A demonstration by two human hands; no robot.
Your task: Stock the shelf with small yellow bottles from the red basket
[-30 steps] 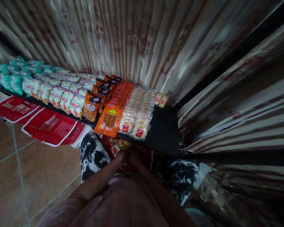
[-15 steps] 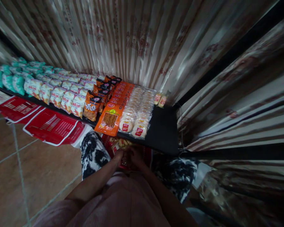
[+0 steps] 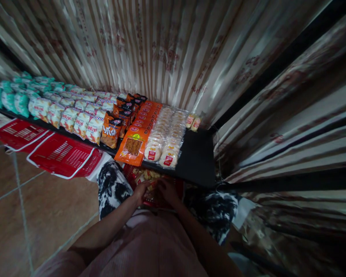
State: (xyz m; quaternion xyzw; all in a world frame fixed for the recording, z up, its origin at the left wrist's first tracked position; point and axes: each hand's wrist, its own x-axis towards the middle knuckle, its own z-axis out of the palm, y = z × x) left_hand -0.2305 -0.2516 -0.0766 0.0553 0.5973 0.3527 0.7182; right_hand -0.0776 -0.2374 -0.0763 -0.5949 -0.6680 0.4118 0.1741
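A red bag [image 3: 128, 173] of small wrapped snacks [image 3: 145, 174] lies low between my knees, under the near edge of the black shelf. My left hand [image 3: 140, 190] is over the left side of the bag, its fingers bent inward; dim light hides what they hold, if anything. Facing it from the right, my right hand [image 3: 166, 191] has its fingers apart over the bag's contents. A reddish packet [image 3: 151, 186] shows between the two hands.
On the black shelf [image 3: 197, 156] stand rows of teal bags [image 3: 21, 104], white bags [image 3: 93, 129], orange bags [image 3: 111, 130], flat orange packets [image 3: 132, 148], rice crackers [image 3: 169, 157] and two small yellow packets [image 3: 195, 124]. Red bags [image 3: 65, 156] hang below; a curtain [image 3: 161, 46] stands behind.
My hands have moved slightly apart over the bag, the left one a little leftward. More of the contents shows between them. The shelf goods are unchanged.
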